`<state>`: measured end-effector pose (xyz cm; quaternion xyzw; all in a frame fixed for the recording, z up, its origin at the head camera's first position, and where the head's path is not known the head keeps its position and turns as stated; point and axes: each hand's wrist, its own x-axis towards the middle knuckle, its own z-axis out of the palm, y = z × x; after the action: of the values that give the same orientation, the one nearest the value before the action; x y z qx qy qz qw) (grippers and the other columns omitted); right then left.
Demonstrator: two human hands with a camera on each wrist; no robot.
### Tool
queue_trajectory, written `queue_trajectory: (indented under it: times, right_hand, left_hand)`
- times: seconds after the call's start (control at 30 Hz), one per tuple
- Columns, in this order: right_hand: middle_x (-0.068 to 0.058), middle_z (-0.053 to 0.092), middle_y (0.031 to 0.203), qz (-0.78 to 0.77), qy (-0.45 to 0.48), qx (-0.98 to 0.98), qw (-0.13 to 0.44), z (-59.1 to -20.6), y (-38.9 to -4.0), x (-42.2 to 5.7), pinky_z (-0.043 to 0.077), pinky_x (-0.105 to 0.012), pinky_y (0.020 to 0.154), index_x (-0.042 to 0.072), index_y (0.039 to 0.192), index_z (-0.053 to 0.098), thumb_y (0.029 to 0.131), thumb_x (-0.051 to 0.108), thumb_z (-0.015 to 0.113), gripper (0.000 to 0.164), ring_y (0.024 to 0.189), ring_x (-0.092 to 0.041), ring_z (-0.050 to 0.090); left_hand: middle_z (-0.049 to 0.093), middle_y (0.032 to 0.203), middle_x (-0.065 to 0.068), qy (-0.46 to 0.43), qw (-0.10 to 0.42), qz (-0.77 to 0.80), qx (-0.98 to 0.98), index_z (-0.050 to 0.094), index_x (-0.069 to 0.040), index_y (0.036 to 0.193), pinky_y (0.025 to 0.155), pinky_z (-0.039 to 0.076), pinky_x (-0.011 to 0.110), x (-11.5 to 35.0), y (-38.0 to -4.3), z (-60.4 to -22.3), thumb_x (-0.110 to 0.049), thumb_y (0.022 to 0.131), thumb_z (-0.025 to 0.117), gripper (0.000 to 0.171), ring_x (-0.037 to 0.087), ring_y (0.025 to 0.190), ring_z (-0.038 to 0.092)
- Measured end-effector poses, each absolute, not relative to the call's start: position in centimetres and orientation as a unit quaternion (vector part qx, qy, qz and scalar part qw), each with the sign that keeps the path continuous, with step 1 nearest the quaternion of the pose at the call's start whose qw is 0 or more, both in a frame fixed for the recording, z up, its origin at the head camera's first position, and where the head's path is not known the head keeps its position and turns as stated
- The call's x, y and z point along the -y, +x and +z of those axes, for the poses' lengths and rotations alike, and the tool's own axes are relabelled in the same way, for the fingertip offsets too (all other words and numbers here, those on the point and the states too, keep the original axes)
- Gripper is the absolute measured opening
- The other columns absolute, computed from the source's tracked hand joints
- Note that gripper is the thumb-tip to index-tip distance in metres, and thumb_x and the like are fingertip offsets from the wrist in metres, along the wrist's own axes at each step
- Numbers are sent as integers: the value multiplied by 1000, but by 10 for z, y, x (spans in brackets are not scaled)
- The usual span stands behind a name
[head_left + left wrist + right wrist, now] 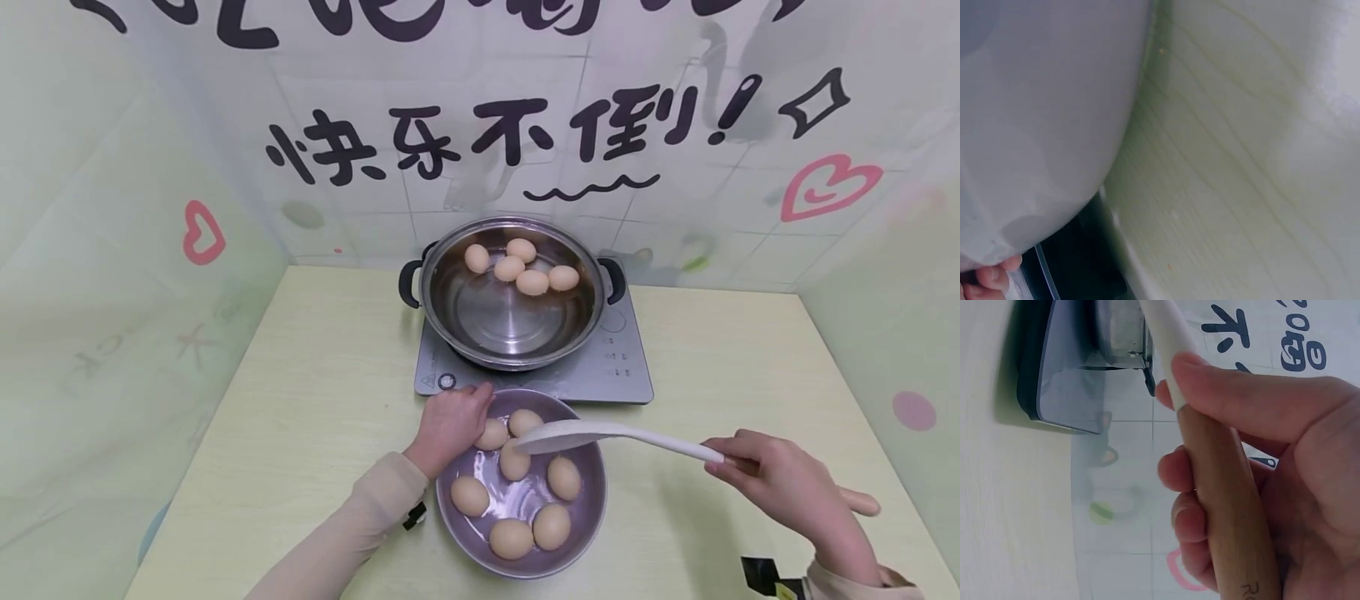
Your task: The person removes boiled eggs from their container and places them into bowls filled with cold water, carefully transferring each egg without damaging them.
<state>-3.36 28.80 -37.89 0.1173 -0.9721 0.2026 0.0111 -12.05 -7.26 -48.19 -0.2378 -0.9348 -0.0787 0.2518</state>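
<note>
A purple-grey bowl (596, 508) holds several brown eggs (551, 527) and stands in front of the cooker. My left hand (450, 425) grips the bowl's rim at its far left; in the left wrist view the fingers (992, 279) curl at the edge of the bowl (1041, 125). With my right hand (787, 483) I hold a white cooking spoon (573, 431) by its wooden handle (1229, 487). The spoon's shallow head is over the bowl and overlaps the eggs near its far side. My thumb lies along the handle where wood meets white.
Behind the bowl, a steel pot (450, 312) with black side handles sits on a flat grey induction cooker (633, 371). Several eggs (532, 282) lie in liquid at the pot's far side. Printed sheets (345, 225) line the back and sides of the pale table (322, 375).
</note>
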Motion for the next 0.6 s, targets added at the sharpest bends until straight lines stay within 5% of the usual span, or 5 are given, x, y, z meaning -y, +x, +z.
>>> queue_trajectory:
  times: [0.27, 0.4, 0.6]
  right_hand:
    - [24, 46, 65, 232, 136, 958, 99, -374, -33, -290, 24, -32, 46, 22, 86, 70, 65, 9, 78, 25, 52, 7, 39]
    - [23, 46, 62, 261, 194, 938, 118, -369, -41, -294, 27, -15, 44, 21, 87, 70, 62, 2, 78, 32, 50, 9, 39]
    - [20, 44, 59, 268, 233, 927, 119, -349, -66, -293, 29, -13, 42, 13, 90, 69, 67, 0, 74, 27, 47, 6, 36]
  left_hand:
    - [54, 54, 0, -237, 254, -80, 934, 51, -12, 70, 33, 34, 31, 73, -120, -481, -23, 84, 60, 20, 19, 39, 50]
    - [54, 53, -1, -240, 260, -85, 931, 51, -12, 70, 33, 33, 31, 73, -120, -481, -22, 84, 61, 20, 19, 38, 50]
    - [53, 53, -1, -240, 260, -86, 931, 51, -12, 70, 33, 32, 31, 74, -120, -482, -23, 83, 62, 20, 19, 38, 49]
